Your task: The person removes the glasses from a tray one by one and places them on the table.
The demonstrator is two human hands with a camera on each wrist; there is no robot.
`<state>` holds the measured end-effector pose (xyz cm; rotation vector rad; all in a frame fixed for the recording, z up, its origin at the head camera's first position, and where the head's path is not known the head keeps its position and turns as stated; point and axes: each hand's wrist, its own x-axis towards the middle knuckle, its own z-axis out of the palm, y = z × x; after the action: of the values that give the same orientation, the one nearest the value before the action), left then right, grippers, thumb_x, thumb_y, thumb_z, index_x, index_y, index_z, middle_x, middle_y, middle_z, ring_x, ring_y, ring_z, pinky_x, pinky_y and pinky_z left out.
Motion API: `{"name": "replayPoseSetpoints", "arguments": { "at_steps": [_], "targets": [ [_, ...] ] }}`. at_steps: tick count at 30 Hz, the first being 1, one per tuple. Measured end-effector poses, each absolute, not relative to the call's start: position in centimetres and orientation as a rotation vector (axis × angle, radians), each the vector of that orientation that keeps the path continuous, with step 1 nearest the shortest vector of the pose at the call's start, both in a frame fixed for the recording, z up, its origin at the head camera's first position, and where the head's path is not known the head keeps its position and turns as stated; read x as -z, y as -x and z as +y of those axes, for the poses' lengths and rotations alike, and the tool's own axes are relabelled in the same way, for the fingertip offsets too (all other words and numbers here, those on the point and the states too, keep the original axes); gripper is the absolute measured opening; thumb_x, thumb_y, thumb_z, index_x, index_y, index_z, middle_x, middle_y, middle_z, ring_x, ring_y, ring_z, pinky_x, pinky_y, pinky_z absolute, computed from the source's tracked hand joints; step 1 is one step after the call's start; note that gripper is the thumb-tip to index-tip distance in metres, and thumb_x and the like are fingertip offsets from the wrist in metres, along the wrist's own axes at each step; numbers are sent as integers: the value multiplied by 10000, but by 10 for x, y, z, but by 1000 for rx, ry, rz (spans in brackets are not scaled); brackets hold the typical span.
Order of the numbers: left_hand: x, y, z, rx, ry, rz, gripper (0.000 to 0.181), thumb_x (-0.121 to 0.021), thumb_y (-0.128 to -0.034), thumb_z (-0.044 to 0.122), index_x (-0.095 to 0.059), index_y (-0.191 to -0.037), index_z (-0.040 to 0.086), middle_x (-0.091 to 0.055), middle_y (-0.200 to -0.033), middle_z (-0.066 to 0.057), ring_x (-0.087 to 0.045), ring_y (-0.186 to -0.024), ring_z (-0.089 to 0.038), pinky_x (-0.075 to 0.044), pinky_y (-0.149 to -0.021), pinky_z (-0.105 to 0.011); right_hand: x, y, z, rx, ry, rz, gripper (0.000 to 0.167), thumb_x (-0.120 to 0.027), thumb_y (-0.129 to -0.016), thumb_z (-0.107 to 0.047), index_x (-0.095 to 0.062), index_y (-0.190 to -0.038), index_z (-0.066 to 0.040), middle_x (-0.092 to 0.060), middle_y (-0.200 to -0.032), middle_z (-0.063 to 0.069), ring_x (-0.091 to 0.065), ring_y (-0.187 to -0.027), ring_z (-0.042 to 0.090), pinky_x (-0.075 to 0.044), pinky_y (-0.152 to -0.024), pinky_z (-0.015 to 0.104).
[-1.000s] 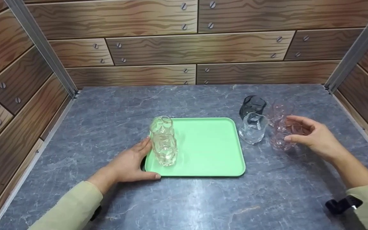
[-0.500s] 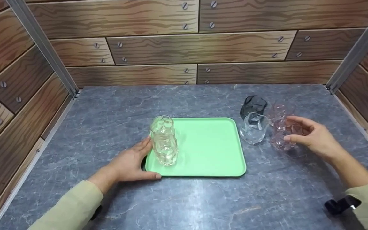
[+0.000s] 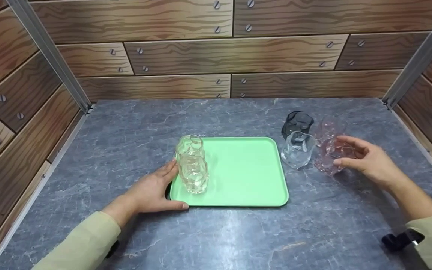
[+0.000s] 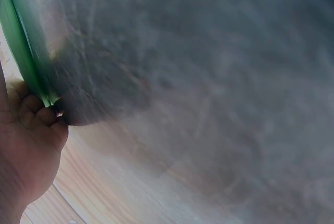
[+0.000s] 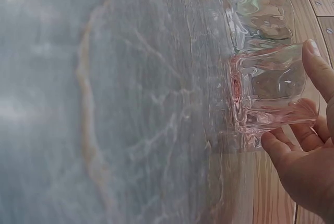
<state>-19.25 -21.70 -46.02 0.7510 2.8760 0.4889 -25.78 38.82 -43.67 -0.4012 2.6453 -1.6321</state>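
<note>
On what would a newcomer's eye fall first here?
The green tray in the middle of the table would likely come first, with two yellowish glasses at its left edge and the left hand at its near left corner. Right of the tray come a dark glass, a clear glass and two pink glasses, the nearer pink one in the right hand.

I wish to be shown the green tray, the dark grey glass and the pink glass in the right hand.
Green tray [image 3: 246, 172], head view: bare flat floor.
Dark grey glass [image 3: 296, 123], head view: middle of its visible body.
Pink glass [image 5: 274, 87], right wrist view: middle of its side wall.
</note>
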Motion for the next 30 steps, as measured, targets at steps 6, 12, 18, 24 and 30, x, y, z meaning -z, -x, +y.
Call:
{"name": "replayPoseSetpoints", "arguments": {
  "at_steps": [6, 12, 18, 24, 30],
  "targets": [
    [461, 193, -217, -490, -755, 2878, 1296, -650, -805, 882, -252, -1668, 2, -157, -1742, -204, -224, -1587, -392, -304, -1245, -564, 436, 257, 388, 1605, 408, 2662, 739, -810, -912, 27, -447, -1554, 68, -665, -1277, -187, -681, -1099, 10, -567, -867, 150],
    [461, 193, -217, -488, -753, 2877, 1301, -649, -802, 886, -245, -1670, 5, -148, -1740, -211, -218, -1587, -399, -291, -1251, -557, 435, 257, 389, 1583, 430, 2666, 769, -809, -917, 16, -408, -1571, 78, -675, -1293, -120, -685, -1098, 22, -571, -872, 159],
    [459, 193, -216, -489, -744, 2867, 1297, -663, -801, 874, -230, -1676, 19, -130, -1744, -205, -213, -1587, -402, -284, -1251, -561, 425, 253, 394, 1510, 390, 2708, 787, -812, -943, -65, -392, -1602, 29, -514, -1514, 288, -582, -1153, -106, -513, -931, 109],
    [458, 192, -216, -481, -756, 2868, 1292, -665, -811, 864, -230, -1672, 5, -134, -1740, -215, -211, -1587, -406, -283, -1252, -561, 402, 252, 397, 1542, 404, 2762, 765, -805, -940, -26, -432, -1608, -42, -618, -1403, -45, -591, -1147, -107, -508, -934, 103],
    [458, 192, -216, -495, -761, 2860, 1285, -657, -820, 863, -239, -1669, -7, -133, -1744, -216, -214, -1587, -402, -301, -1247, -567, 369, 249, 373, 1546, 464, 2809, 768, -824, -911, 5, -474, -1591, -69, -622, -1443, -35, -581, -1249, -45, -462, -1030, 112]
  ]
}}
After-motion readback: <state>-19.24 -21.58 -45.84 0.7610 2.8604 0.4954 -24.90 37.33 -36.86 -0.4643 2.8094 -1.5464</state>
